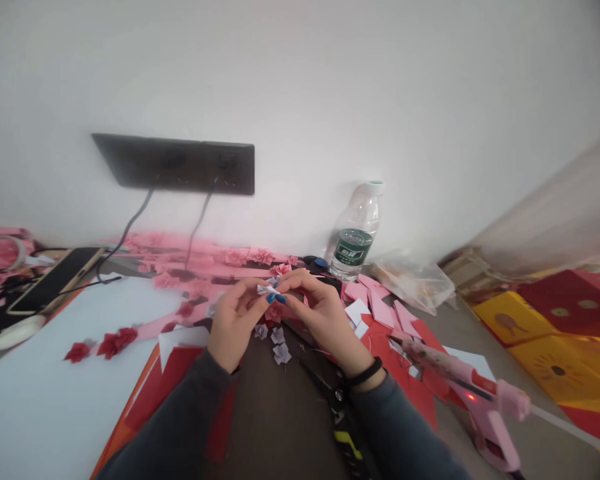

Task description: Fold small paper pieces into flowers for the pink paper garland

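Between the fingertips of both hands is a small folded piece of pale lilac paper (267,289), held up over the table. My left hand (236,320) pinches it from the left, and my right hand (320,312) grips its other side with thumb and fingers. Just below the hands lie several small lilac paper flowers (281,353). Pink paper flowers (236,257) line the table behind them. Scissors (338,400) with black and yellow-green handles lie by my right wrist. Dark red paper flowers (117,343) rest to the left.
A pink hot glue gun (473,393), its light lit red, lies at right on red paper (385,353). Behind stands a water bottle (353,240) beside a plastic bag (415,277). A phone (57,280) and white sheet (45,380) lie left; yellow and red boxes (555,333) sit far right.
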Action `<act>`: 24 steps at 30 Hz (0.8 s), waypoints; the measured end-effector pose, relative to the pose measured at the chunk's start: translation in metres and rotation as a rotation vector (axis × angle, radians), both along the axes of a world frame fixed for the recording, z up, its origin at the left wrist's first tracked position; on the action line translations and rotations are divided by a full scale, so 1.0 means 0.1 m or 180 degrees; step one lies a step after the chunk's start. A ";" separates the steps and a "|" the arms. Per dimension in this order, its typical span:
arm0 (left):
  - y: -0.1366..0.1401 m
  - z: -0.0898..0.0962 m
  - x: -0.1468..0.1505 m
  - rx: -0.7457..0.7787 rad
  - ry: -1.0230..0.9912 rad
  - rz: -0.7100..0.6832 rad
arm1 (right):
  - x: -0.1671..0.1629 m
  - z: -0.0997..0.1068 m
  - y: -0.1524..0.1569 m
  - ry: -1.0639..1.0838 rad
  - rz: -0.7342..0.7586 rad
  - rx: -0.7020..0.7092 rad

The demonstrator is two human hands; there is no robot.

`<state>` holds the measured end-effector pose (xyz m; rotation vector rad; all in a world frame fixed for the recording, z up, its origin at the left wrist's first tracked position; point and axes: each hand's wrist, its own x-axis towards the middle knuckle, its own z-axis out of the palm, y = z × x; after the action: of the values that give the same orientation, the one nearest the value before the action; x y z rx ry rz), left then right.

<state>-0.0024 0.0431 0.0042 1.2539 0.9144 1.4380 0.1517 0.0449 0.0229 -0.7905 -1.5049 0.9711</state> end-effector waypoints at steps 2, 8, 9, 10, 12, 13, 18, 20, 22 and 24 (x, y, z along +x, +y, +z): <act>0.00 0.00 0.00 0.0069 0.0010 0.0011 | 0.00 0.00 0.00 0.0020 0.0016 -0.0046; 0.01 -0.03 -0.01 0.0153 0.0026 -0.0018 | 0.00 0.00 -0.01 -0.0069 0.0032 -0.0300; 0.01 -0.03 -0.01 0.0158 0.0034 -0.0047 | 0.00 0.00 -0.02 -0.0112 0.0034 -0.0352; 0.02 -0.02 -0.02 0.0162 0.0039 -0.0076 | 0.00 0.00 -0.02 -0.0149 0.0034 -0.0392; 0.01 -0.02 -0.02 0.0146 0.0047 -0.0125 | -0.01 0.00 -0.02 -0.0177 0.0044 -0.0428; 0.01 -0.01 -0.02 0.0124 0.0051 -0.0138 | -0.01 0.00 -0.02 -0.0167 0.0054 -0.0429; 0.01 0.00 0.00 -0.0067 -0.0067 -0.0105 | 0.00 -0.01 -0.01 -0.0016 0.0062 -0.0422; 0.00 -0.01 0.01 -0.0104 -0.0143 -0.0111 | 0.01 -0.01 -0.01 0.0008 0.0070 -0.0451; -0.01 -0.01 0.00 -0.0110 -0.0178 -0.0129 | 0.01 -0.01 -0.01 0.0020 0.0098 -0.0494; -0.01 -0.01 0.00 -0.0107 -0.0184 -0.0166 | 0.01 -0.01 -0.01 0.0034 0.0084 -0.0525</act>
<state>-0.0023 0.0418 0.0029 1.1970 0.8578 1.4051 0.1531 0.0440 0.0223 -0.8830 -1.4421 1.1282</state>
